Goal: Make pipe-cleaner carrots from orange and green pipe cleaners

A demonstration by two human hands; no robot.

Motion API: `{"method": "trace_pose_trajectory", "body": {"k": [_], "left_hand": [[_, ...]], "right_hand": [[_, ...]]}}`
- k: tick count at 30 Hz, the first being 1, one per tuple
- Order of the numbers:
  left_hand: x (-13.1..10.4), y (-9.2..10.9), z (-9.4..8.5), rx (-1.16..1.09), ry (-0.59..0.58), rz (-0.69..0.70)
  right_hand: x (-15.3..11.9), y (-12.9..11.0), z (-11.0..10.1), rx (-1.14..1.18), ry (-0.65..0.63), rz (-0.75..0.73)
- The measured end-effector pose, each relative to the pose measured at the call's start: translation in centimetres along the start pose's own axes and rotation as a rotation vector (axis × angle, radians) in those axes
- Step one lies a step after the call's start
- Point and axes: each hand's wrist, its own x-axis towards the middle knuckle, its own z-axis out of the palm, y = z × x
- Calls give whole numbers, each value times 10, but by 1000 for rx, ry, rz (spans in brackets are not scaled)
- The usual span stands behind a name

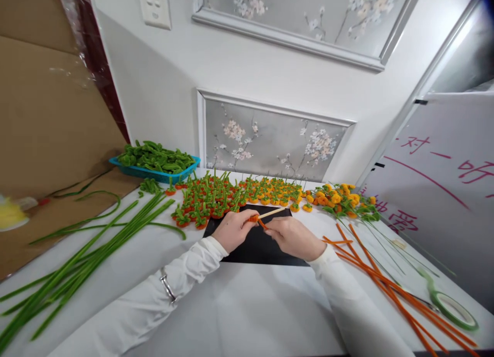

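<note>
Above a black mat [266, 249], my left hand [236, 230] pinches a thin wooden stick [272, 213] at the end where an orange pipe cleaner [253, 218] is coiled round it. The stick's bare part points to the right and slightly up. My right hand [294, 236] is closed on the loose tail of the same pipe cleaner, just right of the coil. Straight orange pipe cleaners [380, 274] lie crossed beside my right forearm. Just behind the mat, several small orange-red pieces with green tops and stems [210, 197] stand in rows.
Long green pipe cleaners [104, 238] lie at the left. A blue basket [154, 173] of green pieces stands at the back left. Behind are yellow-orange pieces [276, 190] and a bundle [339, 197] with wire stems. Green tape [453, 309] lies at the right; a wall [165, 79] rises behind.
</note>
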Motion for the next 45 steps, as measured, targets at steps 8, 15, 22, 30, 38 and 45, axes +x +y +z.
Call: {"method": "trace_pose_trajectory", "body": {"k": [8, 15, 22, 30, 38, 45], "left_hand": [[-2, 0, -2, 149, -45, 37], [-3, 5, 0, 210, -79, 60], [-4, 10, 0, 270, -127, 82], [-9, 12, 5, 28, -217, 186], [-6, 17, 3, -182, -140, 24], [-1, 3, 1, -96, -40, -35]], "right_hand": [[-1, -10, -5, -113, 4, -50], [1, -1, -5, -19, 172, -15], [6, 10, -5, 150, 264, 27], [5, 33, 1, 502, -49, 175], [1, 26, 0, 679, -191, 139], [-2, 11, -2, 428, -108, 62]]}}
